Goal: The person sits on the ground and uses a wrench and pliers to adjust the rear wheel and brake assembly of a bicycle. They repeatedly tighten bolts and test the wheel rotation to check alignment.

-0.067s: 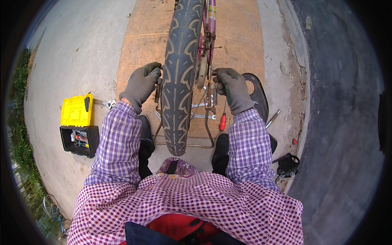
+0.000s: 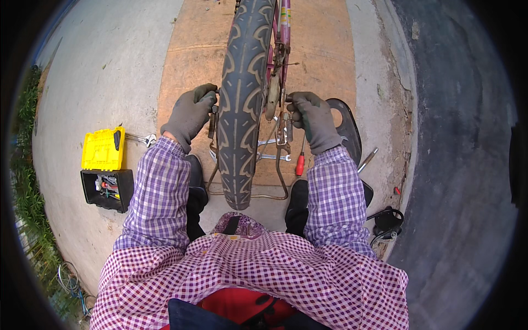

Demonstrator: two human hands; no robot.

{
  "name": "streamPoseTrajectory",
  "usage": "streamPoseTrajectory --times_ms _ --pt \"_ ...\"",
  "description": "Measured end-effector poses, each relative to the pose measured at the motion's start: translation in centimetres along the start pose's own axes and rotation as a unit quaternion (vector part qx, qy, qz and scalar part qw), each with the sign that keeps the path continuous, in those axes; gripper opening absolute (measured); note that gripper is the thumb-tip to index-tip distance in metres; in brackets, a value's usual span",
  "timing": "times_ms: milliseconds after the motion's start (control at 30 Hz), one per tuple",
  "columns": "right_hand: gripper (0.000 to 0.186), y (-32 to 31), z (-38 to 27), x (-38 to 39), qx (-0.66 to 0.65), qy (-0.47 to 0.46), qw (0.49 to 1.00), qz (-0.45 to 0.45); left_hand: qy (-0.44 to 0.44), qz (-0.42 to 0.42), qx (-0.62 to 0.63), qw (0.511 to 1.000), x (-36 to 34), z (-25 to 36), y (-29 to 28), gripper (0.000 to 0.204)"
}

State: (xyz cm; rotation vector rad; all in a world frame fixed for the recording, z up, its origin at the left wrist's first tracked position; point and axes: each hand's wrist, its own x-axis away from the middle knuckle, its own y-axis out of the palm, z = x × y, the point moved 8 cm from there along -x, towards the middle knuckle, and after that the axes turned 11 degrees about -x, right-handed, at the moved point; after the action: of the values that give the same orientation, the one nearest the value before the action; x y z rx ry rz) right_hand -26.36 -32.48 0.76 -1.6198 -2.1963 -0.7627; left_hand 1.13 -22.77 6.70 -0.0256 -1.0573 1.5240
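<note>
A bicycle wheel with a patterned black tyre [image 2: 240, 110] stands upright between my gloved hands, beside a pink frame [image 2: 284, 33]. At its left side, my left hand [image 2: 190, 113] is closed with fingertips on a dark axle end [image 2: 218, 91]. My right hand [image 2: 314, 118] pinches the dark stub of the axle on the other side, next to the chain guard [image 2: 273, 98]. What the fingers cover there is hidden. Coil springs [image 2: 212, 125] hang by the wheel, just below my hands. A bent metal kickstand [image 2: 281, 181] loops around the tyre's near end.
Wrenches [image 2: 273, 157] and a red-handled screwdriver [image 2: 300, 164] lie on the ground by the wheel. A black bicycle saddle [image 2: 347, 132] is at the right. Left of me sits a black toolbox [image 2: 127, 190] with a yellow lid [image 2: 103, 151] and an adjustable wrench [image 2: 147, 139].
</note>
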Motion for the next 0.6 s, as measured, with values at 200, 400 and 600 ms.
streamPoseTrajectory --times_ms 200,400,600 --pt "0.035 0.1 0.1 -0.2 0.041 0.023 0.999 0.019 0.013 0.004 -0.009 1.000 -0.3 0.0 0.0 0.043" --pt "0.059 -0.6 0.4 -0.8 0.103 0.075 0.990 0.061 0.013 0.007 0.005 1.000 -0.5 -0.2 0.0 0.043" --pt "0.061 -0.2 -0.9 -1.1 0.047 -0.027 0.998 0.030 0.028 0.018 -0.004 0.999 -0.7 -0.2 -0.2 0.043"
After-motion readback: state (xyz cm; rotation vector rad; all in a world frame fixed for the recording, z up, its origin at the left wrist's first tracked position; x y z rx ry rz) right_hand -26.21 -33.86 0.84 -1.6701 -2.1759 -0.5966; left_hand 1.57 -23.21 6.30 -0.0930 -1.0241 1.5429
